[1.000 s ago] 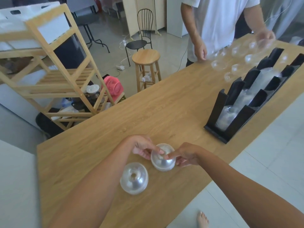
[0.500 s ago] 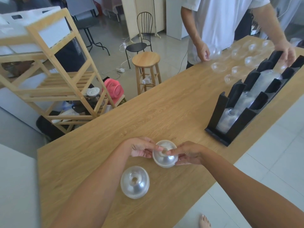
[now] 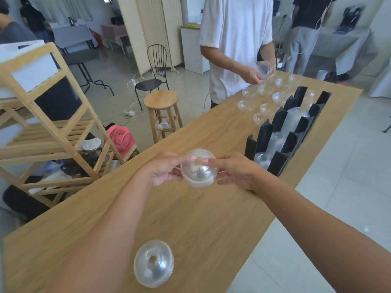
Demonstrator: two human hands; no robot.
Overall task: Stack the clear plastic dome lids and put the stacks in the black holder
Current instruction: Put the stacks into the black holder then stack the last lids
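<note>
Both my hands hold a small stack of clear dome lids [image 3: 198, 169] above the wooden table [image 3: 211, 218]. My left hand [image 3: 167, 170] grips its left side and my right hand [image 3: 234, 171] grips its right side. Another clear dome lid [image 3: 153, 262] lies on the table near its front edge, under my left forearm. The black holder [image 3: 281, 127] stands to the right, just beyond my right hand, with stacks of clear lids lying in its slots. Several loose dome lids [image 3: 262, 96] are spread over the far end of the table.
A person in a white shirt [image 3: 237, 39] stands at the table's far end, holding a clear lid [image 3: 264, 69]. A wooden stool [image 3: 163, 108], a black chair [image 3: 154, 70] and a wooden shelf rack [image 3: 53, 123] stand on the floor to the left. The table's right edge drops to tiled floor.
My hands have lifted the lid stack off the table and carried it away from me toward the black holder. The single lid stays behind. The other person has picked up a lid.
</note>
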